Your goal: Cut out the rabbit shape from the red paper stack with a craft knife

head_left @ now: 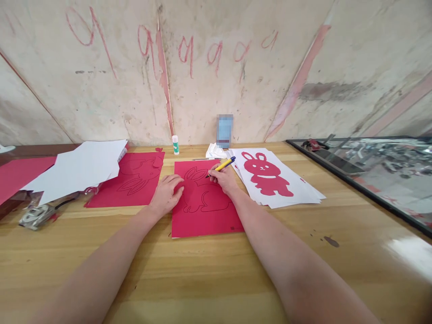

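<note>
In front of me lies a red sheet of paper [209, 222] with a rabbit outline in dark lines. My right hand [222, 177] is closed around a yellow pen [225, 164] with a blue end, its dark tip on the upper part of the rabbit drawing. My left hand [168, 192] rests on the sheet's left edge, holding nothing, fingers loosely stretched and thumb apart. To its left is another red sheet [111, 194] with a sideways rabbit outline. Part of the drawing is hidden under my right hand.
A red rabbit cutout [265, 173] lies on white sheets [303, 195] at right. Behind stand a glue stick [175, 145] and a pixelated blue object [224, 130] beside a white packet [214, 151]. White paper [84, 159] and a metal device [37, 217] are left; a black-framed panel [374, 191] is far right.
</note>
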{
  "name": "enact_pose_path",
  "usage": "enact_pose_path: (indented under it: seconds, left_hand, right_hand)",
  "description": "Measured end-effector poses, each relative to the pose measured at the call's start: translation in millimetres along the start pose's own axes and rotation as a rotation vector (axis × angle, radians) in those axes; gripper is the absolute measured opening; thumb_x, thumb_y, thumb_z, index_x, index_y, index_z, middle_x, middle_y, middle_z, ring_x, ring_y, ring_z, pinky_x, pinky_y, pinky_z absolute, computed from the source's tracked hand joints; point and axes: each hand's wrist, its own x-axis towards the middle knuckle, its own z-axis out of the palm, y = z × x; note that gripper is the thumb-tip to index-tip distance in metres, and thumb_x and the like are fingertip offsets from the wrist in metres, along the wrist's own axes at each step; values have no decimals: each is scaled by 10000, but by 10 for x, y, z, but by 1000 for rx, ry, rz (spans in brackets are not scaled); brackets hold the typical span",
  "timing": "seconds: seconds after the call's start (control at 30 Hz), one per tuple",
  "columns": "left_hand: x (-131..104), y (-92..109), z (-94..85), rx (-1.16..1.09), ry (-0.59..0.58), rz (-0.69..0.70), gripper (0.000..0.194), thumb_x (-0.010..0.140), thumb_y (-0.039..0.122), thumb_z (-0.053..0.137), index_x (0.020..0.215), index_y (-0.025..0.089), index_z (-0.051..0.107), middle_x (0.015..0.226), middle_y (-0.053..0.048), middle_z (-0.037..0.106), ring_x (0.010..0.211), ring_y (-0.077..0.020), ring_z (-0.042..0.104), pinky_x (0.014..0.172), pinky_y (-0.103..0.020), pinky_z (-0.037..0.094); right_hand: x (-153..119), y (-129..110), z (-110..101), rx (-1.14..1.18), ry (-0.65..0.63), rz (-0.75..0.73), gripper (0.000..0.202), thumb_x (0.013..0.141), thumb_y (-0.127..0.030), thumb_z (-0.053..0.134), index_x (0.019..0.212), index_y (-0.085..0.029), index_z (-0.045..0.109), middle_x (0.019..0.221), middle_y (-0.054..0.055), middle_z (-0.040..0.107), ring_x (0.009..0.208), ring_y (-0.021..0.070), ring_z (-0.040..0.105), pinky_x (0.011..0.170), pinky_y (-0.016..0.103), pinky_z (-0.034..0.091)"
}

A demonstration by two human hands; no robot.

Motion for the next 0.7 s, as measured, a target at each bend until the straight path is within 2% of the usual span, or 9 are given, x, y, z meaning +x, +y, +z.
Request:
enact_pose_path:
  seconds: [0.17, 0.37, 0.6, 0.67, 0.7]
  left_hand:
    - [-16, 126, -42, 48, -37, 159, 214, 925, 233, 465, 1052, 179, 629, 1134, -83, 651, 1078, -222, 583, 986, -409, 444]
    - [82, 146, -34, 12, -45, 153, 203, 931, 261, 462, 1008, 199, 639, 1078, -71, 672, 1032, -212, 604, 944, -390, 470]
    - [241, 412, -69, -22, -311, 253, 225, 940, 298, 461, 1034, 201, 640, 1064, -65, 680, 1009, -220, 606, 927, -396, 473]
    - [218, 512, -56, -17, -342, 301, 246, 942, 305, 465, 1079, 193, 636, 1102, -81, 669, 1057, -233, 585, 957, -418, 459]
    - [191, 557, -38, -15, -322, 303, 257, 942, 310, 467, 1097, 191, 634, 1126, -89, 662, 1074, -238, 574, 959, -424, 461]
  right_hand:
    - [22, 23, -5, 7, -1, -65, 148, 603, -270, 642, 566, -201, 517, 410, -42, 518, 411, 97, 426, 446, 242, 307]
    - [72, 24, -26, 33, -9, -62, 137, 596, -268, 640, 543, -194, 538, 405, -32, 528, 418, 103, 463, 448, 234, 319]
    - [86, 28, -21, 55, -28, -64, 138, 606, -248, 632, 536, -200, 523, 392, -44, 502, 400, 93, 440, 445, 236, 310]
    - [85, 33, -18, 50, -29, -67, 135, 613, -245, 625, 539, -200, 521, 393, -45, 499, 398, 89, 428, 440, 235, 300]
    - [84, 36, -18, 44, -28, -68, 135, 615, -244, 623, 539, -199, 520, 394, -44, 501, 399, 88, 424, 437, 234, 296]
